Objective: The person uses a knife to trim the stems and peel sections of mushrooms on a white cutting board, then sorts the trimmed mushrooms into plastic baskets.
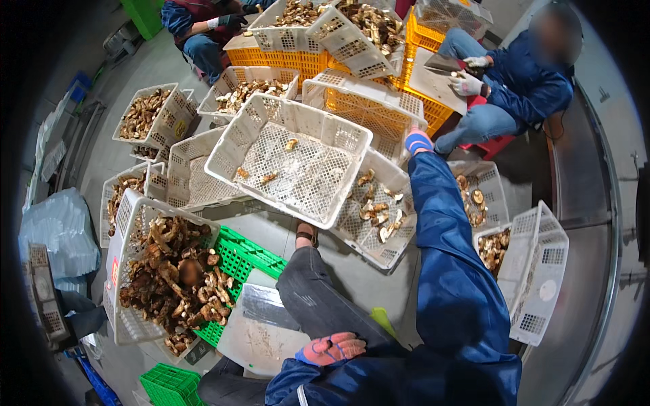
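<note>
My right arm stretches far forward, and my right hand [418, 141], in a pink and blue striped glove, is at the near right corner of a white plastic crate [406, 103]. Its fingers close on that crate's end, partly hidden. My left hand [333, 348], in a pink glove, lies flat on my thigh, fingers stretched out and holding nothing. Between the arm and my legs, a large white crate [281, 215] sits tilted across others, with a few mushroom pieces [291, 144] inside. Under it, another crate [371, 257] holds several cut mushrooms [372, 213].
Left of my knee, a tipped crate [139, 328] spills brown mushrooms [172, 271] over a green crate [250, 252] and beside a cutting board [261, 338]. Two co-workers sit beyond; one [521, 88] holds a knife at a board. Yellow crates [433, 111] and stacked crates [542, 271] stand around.
</note>
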Demonstrator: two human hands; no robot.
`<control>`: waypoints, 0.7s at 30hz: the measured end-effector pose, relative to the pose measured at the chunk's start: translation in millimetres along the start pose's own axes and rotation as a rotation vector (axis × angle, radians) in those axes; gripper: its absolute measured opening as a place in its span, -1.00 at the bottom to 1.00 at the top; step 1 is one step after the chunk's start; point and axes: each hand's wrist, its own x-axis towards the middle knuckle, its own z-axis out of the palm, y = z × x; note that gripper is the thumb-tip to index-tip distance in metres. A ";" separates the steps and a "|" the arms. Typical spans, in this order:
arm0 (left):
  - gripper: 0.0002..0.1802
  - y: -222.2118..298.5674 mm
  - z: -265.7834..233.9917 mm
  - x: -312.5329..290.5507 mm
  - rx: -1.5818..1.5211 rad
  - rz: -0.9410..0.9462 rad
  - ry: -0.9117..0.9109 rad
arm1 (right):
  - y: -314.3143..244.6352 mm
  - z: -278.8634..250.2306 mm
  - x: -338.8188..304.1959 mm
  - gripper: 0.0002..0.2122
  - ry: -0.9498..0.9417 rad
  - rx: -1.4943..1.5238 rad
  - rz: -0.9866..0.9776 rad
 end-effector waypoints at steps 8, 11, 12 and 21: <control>-0.20 22.0 -11.3 0.4 0.550 -0.250 0.123 | -32.8 -19.4 28.7 -0.46 0.689 -0.182 -0.168; -0.19 26.7 -16.1 3.9 0.479 -0.262 0.093 | -25.7 -2.0 27.2 -0.33 0.055 -0.242 -0.106; -0.19 24.8 -18.5 3.0 0.446 -0.253 0.094 | -25.1 7.0 18.7 -0.33 0.067 -0.221 -0.119; -0.46 -0.2 28.4 25.4 0.083 -0.047 0.202 | 78.5 114.0 -189.4 -0.53 -0.249 0.183 -0.262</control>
